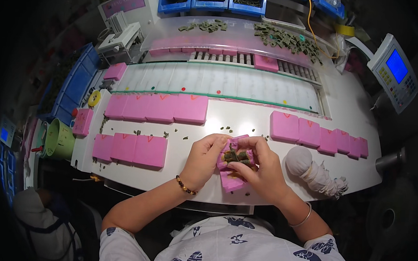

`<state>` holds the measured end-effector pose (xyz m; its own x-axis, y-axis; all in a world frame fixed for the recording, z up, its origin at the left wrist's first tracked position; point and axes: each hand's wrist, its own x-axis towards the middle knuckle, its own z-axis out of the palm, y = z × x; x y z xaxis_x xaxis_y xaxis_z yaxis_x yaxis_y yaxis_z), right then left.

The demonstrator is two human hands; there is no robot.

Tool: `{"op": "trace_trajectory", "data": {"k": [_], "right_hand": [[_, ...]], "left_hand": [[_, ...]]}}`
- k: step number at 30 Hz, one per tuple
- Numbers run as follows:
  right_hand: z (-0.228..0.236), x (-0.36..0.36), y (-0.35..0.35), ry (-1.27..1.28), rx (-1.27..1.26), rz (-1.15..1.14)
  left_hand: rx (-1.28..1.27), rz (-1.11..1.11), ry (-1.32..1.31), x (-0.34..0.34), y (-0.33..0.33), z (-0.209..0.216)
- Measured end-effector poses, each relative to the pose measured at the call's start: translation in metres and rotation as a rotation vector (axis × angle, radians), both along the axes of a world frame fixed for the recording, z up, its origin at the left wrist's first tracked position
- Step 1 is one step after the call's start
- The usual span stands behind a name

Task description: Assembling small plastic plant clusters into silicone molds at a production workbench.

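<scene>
Near the table's front edge, my two hands hold a small sheet of pink paper (pixel 232 183) with dark green dried pieces (pixel 238 156) lying on it. My left hand (pixel 203 159) grips the paper's left side between thumb and fingers. From the other side my right hand (pixel 263 169) curls round it, its thumb over the dried pieces and its fingers at the far edge. The paper is partly folded up around the pieces; its underside is hidden. Dark crumbs (pixel 225 128) lie on the white table just beyond my hands.
Pink blocks stand in rows at left (pixel 190 109), front left (pixel 150 151) and right (pixel 285 127). A tied white cloth bundle (pixel 306 168) lies by my right wrist. Behind are a glass-edged panel (pixel 202 80), rollers (pixel 290 70), more dried pieces (pixel 282 39) and a keypad display (pixel 395 69).
</scene>
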<state>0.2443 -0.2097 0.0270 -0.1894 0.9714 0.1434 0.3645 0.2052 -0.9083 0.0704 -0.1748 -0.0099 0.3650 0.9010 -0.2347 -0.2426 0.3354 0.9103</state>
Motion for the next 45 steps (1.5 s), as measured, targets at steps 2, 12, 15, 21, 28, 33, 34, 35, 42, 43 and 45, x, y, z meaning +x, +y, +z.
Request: {"op": "trace_trajectory", "data": {"k": [2, 12, 15, 21, 28, 33, 34, 35, 42, 43, 45], "right_hand": [[-0.003, 0.001, 0.002, 0.031, -0.022, -0.010], [-0.021, 0.001, -0.003, 0.452, -0.292, -0.128], [-0.032, 0.005, -0.001, 0.450, -0.175, -0.156], [-0.022, 0.013, 0.009, 1.058, -0.402, -0.237], [-0.002, 0.030, 0.012, 1.070, -0.422, -0.124], [0.003, 0.005, -0.005, 0.727, -0.463, 0.067], [0.002, 0.002, -0.007, 0.682, -0.452, 0.143], [0.002, 0.000, -0.009, 0.681, -0.448, 0.144], [0.002, 0.001, -0.013, 0.815, -0.461, 0.046], [-0.001, 0.003, -0.013, 0.767, -0.405, 0.044], [-0.006, 0.005, -0.014, 0.720, -0.350, 0.042]], "left_hand": [[0.058, 0.011, -0.011, 0.001, 0.000, -0.001], [0.083, 0.031, 0.056, 0.001, 0.000, 0.007], [0.169, 0.018, 0.253, 0.000, 0.000, 0.011], [0.838, 0.160, 0.548, -0.005, -0.001, 0.011], [1.531, -0.058, 0.812, -0.027, -0.014, 0.029], [0.660, -0.026, 0.403, -0.008, -0.023, 0.039], [0.504, -0.053, 0.227, -0.005, -0.022, 0.039], [0.347, -0.080, 0.051, -0.003, -0.021, 0.040], [0.162, -0.035, -0.043, -0.008, -0.020, 0.041], [0.161, -0.035, -0.043, -0.007, -0.021, 0.042], [0.004, -0.044, -0.161, -0.005, -0.024, 0.044]]}}
